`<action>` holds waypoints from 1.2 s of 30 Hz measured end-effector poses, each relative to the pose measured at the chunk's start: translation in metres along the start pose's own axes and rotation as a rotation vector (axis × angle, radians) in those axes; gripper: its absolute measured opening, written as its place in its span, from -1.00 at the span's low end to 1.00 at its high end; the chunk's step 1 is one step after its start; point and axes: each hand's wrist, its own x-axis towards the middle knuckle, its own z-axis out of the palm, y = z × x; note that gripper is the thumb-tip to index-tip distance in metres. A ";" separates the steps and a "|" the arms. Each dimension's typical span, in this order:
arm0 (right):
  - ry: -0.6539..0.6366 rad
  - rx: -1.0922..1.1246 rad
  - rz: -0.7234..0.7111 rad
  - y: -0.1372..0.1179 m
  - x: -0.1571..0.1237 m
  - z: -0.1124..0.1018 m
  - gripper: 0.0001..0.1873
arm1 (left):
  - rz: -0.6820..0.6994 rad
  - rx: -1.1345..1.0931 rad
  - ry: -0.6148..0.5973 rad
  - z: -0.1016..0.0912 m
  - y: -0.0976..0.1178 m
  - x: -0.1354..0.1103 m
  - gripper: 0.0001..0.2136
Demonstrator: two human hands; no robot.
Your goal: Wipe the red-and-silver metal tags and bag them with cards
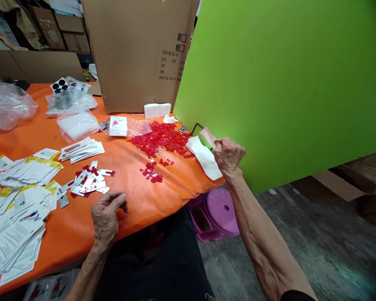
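My right hand [229, 155] is closed at the table's right edge, in front of the green board. From its fingers sticks a pale, pinkish strip [208, 137], whose kind I cannot make out. White folded paper [204, 158] lies just below and left of that hand. My left hand [105, 215] rests low over the orange cloth [166, 205] with loosely bent fingers, and no object shows in it. Closest to it is a small heap of silvery and red flat pieces [90, 180]. Farther right are a few red pieces [152, 172] and a large red pile [163, 140].
A tall green board [278, 83] leans along the right side, beside a big carton [138, 54]. Printed cards [21, 225] cover the left of the table. Plastic bags [77, 124] lie behind them. A purple stool [221, 213] stands below the table edge.
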 end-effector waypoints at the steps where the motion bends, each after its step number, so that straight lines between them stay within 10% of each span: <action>1: 0.013 0.002 -0.030 -0.005 0.000 -0.004 -0.69 | 0.033 0.015 -0.048 0.010 0.003 -0.003 -0.85; 8: -0.002 0.411 -0.775 -0.066 -0.064 -0.045 -0.74 | -0.345 -0.274 -0.435 0.069 0.037 -0.010 -0.50; 12: -0.044 0.681 -1.071 -0.089 -0.138 -0.067 -0.70 | -0.566 -0.270 -0.341 0.056 0.035 -0.004 -0.60; 17: -0.219 0.874 -0.489 -0.096 -0.177 -0.082 -0.68 | -0.485 -0.076 -0.131 0.016 0.017 -0.013 -0.67; 23: -1.093 1.223 0.330 -0.119 -0.173 -0.081 -0.75 | -0.394 0.047 -0.088 -0.010 0.015 -0.016 -0.71; 29: -1.364 1.349 0.429 -0.137 -0.164 -0.081 -0.70 | -0.228 0.218 -0.007 -0.031 0.012 -0.005 -0.73; 34: -1.202 1.307 0.495 -0.153 -0.159 -0.086 -0.69 | 0.364 0.627 0.288 -0.032 0.022 -0.013 -0.71; 36: -1.127 1.231 0.439 -0.164 -0.162 -0.087 -0.69 | 0.444 0.631 0.226 -0.026 0.027 -0.022 -0.76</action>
